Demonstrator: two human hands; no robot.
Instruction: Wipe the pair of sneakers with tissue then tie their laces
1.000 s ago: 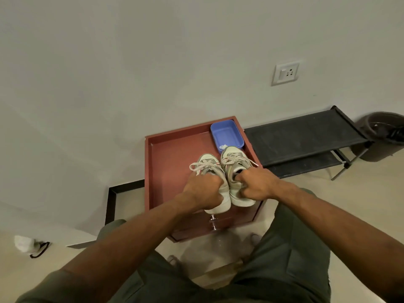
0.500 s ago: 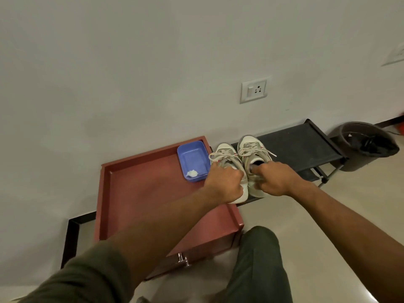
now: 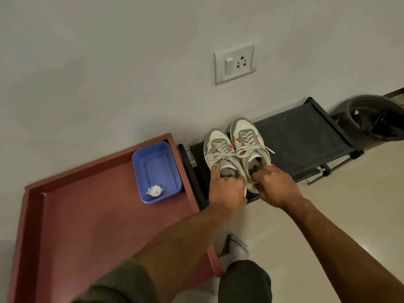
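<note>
Two grey-and-white sneakers with red accents rest side by side on the left end of a black shoe rack [image 3: 301, 136], toes toward the wall. My left hand [image 3: 227, 189] grips the heel of the left sneaker [image 3: 218, 149]. My right hand [image 3: 275, 186] grips the heel of the right sneaker [image 3: 247, 136], fingers hooked inside its opening. Both pairs of laces look tied in bows. A crumpled white tissue [image 3: 154, 190] lies in a blue plastic tub [image 3: 157, 169].
The blue tub sits in the far right corner of a red-brown table top with raised rim [image 3: 87, 215]. A dark bin [image 3: 376, 117] stands right of the rack. A wall socket [image 3: 235, 62] is above. My socked foot [image 3: 237, 250] is on the beige floor.
Both hands carried the sneakers from the red-brown table rightward onto the black shoe rack, where they now rest. The view swung right with them.
</note>
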